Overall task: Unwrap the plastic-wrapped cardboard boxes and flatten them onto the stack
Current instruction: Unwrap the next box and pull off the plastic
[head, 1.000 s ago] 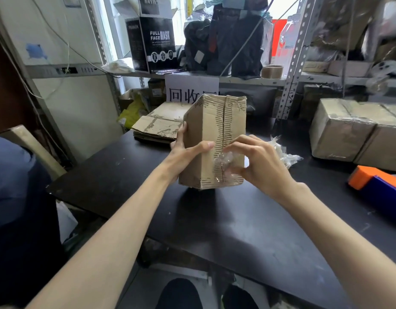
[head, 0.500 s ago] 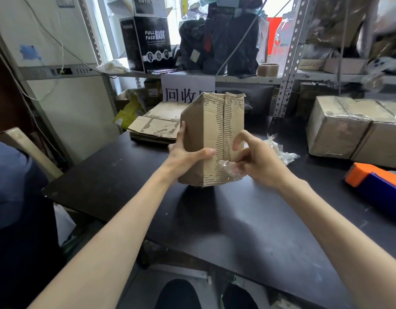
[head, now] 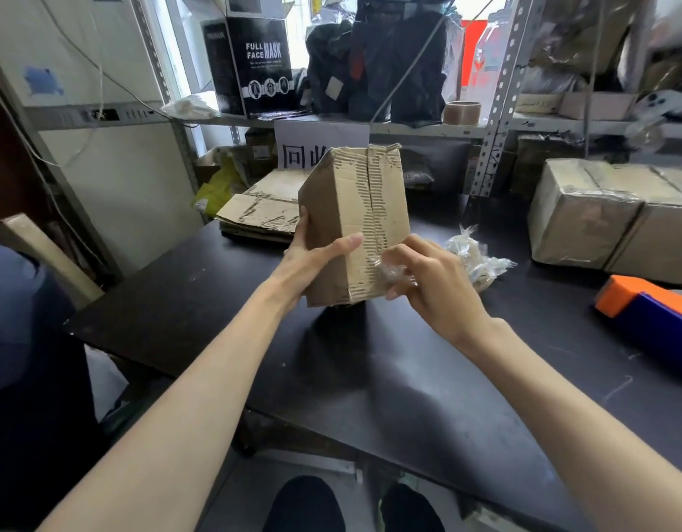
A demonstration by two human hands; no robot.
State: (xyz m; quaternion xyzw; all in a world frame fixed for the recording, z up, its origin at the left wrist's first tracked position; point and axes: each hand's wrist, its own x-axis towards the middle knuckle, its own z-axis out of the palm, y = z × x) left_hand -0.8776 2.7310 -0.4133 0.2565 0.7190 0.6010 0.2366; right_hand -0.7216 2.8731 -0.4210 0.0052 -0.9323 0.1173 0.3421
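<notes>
A worn cardboard box (head: 350,209) stands on end, lifted a little above the black table (head: 389,378). My left hand (head: 312,259) grips its left side, thumb across the front face. My right hand (head: 427,274) pinches a scrap of clear plastic wrap (head: 393,268) at the box's lower right corner. A crumpled wad of removed plastic (head: 473,255) lies just right of my right hand. The stack of flattened cardboard (head: 258,213) lies at the table's back left. Wrapped boxes (head: 608,213) stand at the right.
An orange and blue tool (head: 654,312) lies at the right edge. Metal shelving (head: 496,97) behind holds a black mask carton (head: 255,63), dark bags and a tape roll (head: 462,112). A person in dark blue (head: 21,339) is at the left. My knees show under the table's front edge.
My right hand's fingers have curled tighter on the plastic at the box's lower right corner and pulled slightly down and right. The box stays held by my left hand.
</notes>
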